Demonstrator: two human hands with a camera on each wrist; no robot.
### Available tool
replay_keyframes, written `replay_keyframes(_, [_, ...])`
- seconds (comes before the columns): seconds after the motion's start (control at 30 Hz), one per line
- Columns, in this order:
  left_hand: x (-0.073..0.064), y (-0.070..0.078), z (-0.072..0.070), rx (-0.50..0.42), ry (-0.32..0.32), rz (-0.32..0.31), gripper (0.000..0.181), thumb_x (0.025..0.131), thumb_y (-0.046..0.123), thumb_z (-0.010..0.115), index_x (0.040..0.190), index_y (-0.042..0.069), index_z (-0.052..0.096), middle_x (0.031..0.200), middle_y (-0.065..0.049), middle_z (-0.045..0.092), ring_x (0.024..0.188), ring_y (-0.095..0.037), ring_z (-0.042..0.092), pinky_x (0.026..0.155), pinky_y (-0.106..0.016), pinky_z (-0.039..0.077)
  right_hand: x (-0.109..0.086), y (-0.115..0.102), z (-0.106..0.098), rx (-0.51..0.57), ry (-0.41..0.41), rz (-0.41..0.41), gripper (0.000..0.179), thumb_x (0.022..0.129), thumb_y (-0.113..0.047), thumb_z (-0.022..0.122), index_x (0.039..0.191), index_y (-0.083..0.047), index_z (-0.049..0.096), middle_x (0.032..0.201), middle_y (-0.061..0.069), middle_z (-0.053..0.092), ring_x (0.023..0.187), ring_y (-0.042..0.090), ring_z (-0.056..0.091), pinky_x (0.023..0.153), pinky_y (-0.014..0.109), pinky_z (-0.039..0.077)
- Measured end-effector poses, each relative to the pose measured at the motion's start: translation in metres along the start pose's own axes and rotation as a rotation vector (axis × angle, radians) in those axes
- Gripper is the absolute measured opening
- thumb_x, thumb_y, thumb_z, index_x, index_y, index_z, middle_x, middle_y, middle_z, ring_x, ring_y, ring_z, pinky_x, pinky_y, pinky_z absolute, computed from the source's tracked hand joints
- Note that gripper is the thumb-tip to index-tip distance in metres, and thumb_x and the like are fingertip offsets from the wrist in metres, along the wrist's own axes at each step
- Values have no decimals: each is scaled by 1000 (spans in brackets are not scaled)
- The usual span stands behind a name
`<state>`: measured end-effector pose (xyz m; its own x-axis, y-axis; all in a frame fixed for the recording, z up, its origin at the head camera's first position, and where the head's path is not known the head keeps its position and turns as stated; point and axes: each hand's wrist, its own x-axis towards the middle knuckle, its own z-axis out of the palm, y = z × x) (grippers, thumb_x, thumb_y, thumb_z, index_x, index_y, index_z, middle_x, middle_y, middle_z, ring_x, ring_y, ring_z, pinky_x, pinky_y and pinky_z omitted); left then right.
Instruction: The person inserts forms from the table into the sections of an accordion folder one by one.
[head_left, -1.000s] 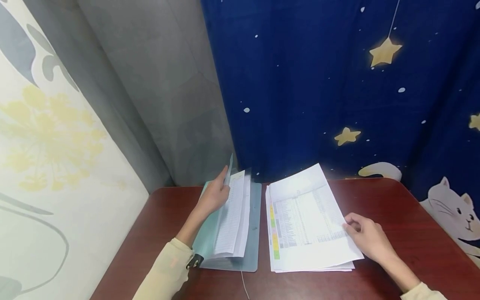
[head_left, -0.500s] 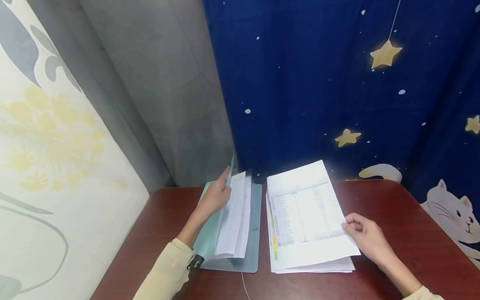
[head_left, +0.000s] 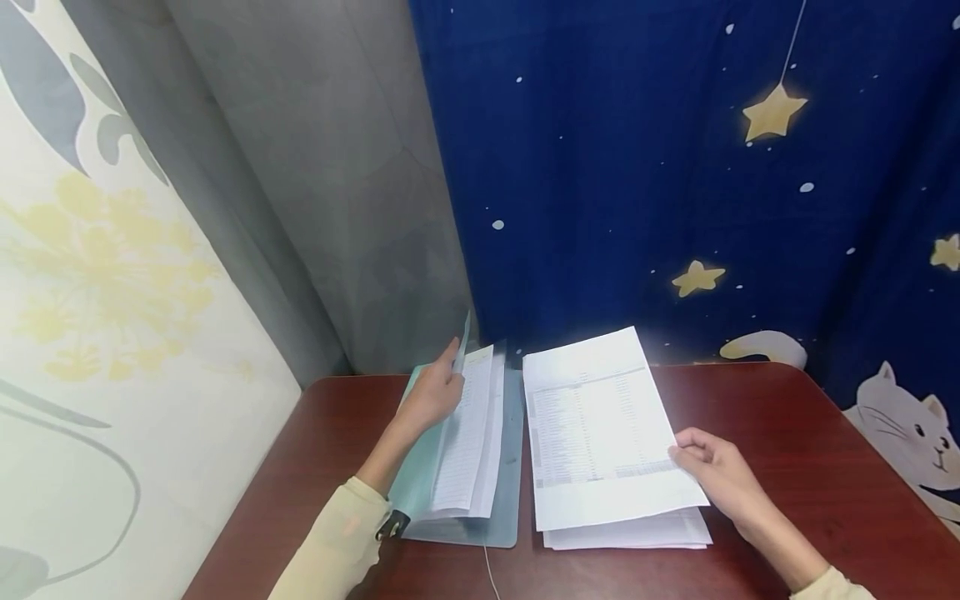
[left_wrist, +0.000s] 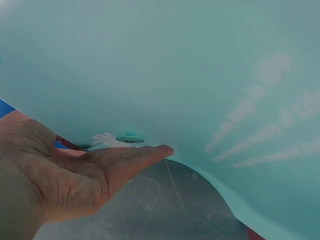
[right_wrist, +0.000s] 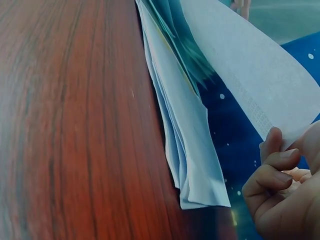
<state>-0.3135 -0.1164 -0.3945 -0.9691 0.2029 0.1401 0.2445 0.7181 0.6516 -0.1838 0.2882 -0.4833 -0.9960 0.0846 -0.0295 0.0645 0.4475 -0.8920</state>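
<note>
A teal plastic folder (head_left: pixel 512 471) lies opened on the table, with printed papers (head_left: pixel 467 442) inside. My left hand (head_left: pixel 433 396) grips the edge of its raised cover; in the left wrist view the thumb lies along the edge of that teal cover (left_wrist: pixel 160 75), near a small round hole. To the right, my right hand (head_left: pixel 720 475) pinches the right edge of a printed sheet (head_left: pixel 592 425). This sheet is lifted and tilted above a stack of papers (head_left: pixel 637 535). In the right wrist view, a gap separates the sheet from the stack (right_wrist: pixel 185 130).
Both paper piles rest on a dark red wooden table (head_left: pixel 780 417). A thin white cable (head_left: pixel 491 573) runs from under the folder to the front edge. Behind the table hang a grey curtain (head_left: pixel 360 208) and a blue star-patterned curtain (head_left: pixel 600 167).
My right hand has carried the sheet leftward, toward the folder. The sheet now covers the coloured strips at the stack's left edge. My left hand has kept its hold on the cover.
</note>
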Motion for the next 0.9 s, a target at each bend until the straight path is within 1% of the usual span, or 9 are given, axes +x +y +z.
replay_keyframes(0.03, [0,1,0,0,1,-5,66,105,13,42,169,8,25,170,-16,38,88,-29,58,73,-36,45,0,-1,2,4,-2,5,30,106,-21,61,120,4,65,99,8,77,78,11,66,72,26,54])
replay_keyframes(0.1, [0,1,0,-6,-8,-21,65,106,13,42,168,8,26,157,-22,53,69,-28,50,65,-35,43,1,-1,4,6,-3,4,30,107,-22,60,121,5,65,99,9,76,79,11,65,71,26,53])
replay_keyframes(0.17, [-1,3,0,-4,-8,-31,64,106,13,43,168,7,27,130,-25,66,60,-19,43,60,-33,41,3,-2,7,11,-4,3,31,106,-21,60,122,6,64,100,10,76,79,11,65,71,27,53])
replay_keyframes(0.2, [-1,3,-1,-9,-12,-35,64,106,13,43,168,7,27,113,-23,67,54,-18,36,56,-32,39,3,-3,9,11,-4,2,32,106,-21,61,123,6,64,100,10,76,79,11,64,71,27,53])
replay_keyframes(0.27, [-1,3,0,-9,-14,-37,64,106,13,43,168,7,28,86,-18,61,49,-15,31,52,-30,36,4,-5,11,14,-4,-4,32,106,-21,61,123,6,64,100,10,76,80,10,64,71,26,52])
replay_keyframes(0.37, [-1,3,0,-13,-14,-35,64,105,14,42,168,8,29,71,-10,57,47,-14,29,49,-29,34,5,-7,15,41,-16,-4,30,106,-19,60,123,6,64,101,12,77,79,12,67,71,27,54])
replay_keyframes(0.47, [-1,1,0,-21,-16,-37,65,104,15,41,168,10,30,63,-8,55,47,-13,28,48,-28,33,5,-10,17,59,-25,2,30,106,-19,60,123,6,64,103,13,78,78,13,68,71,28,56])
replay_keyframes(0.73, [0,3,-2,-10,-21,-23,63,105,13,42,167,8,30,77,-11,58,47,-14,29,50,-29,35,9,-12,27,113,-41,16,31,106,-19,61,124,5,63,104,15,79,77,17,72,69,30,59])
replay_keyframes(0.9, [2,4,-4,0,-14,-4,62,104,11,42,165,6,34,65,-5,50,46,-13,28,49,-30,34,13,-13,36,157,-50,27,32,106,-19,61,127,6,61,102,16,79,74,18,74,66,32,60])
